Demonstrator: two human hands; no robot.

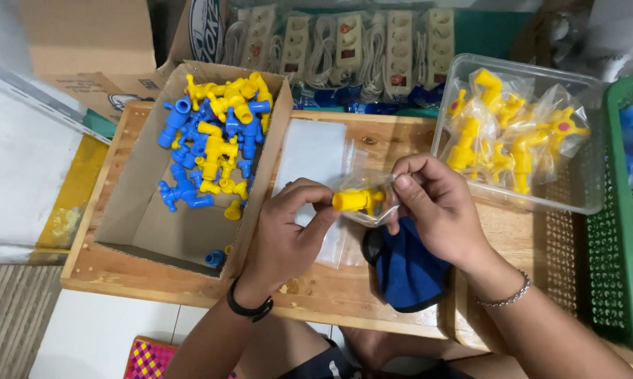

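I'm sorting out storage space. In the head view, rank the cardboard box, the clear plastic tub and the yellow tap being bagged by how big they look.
1. Cardboard box, largest.
2. Clear plastic tub, somewhat smaller, though it sits about as far away, so the order looks safe.
3. Yellow tap, by far the smallest, held between left hand and right hand.

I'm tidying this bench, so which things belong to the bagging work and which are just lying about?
In use: yellow plastic tap, small clear plastic bag, cardboard box of taps, clear tub of bagged taps.
Lying about: blue cloth, packaged power strips, green basket.
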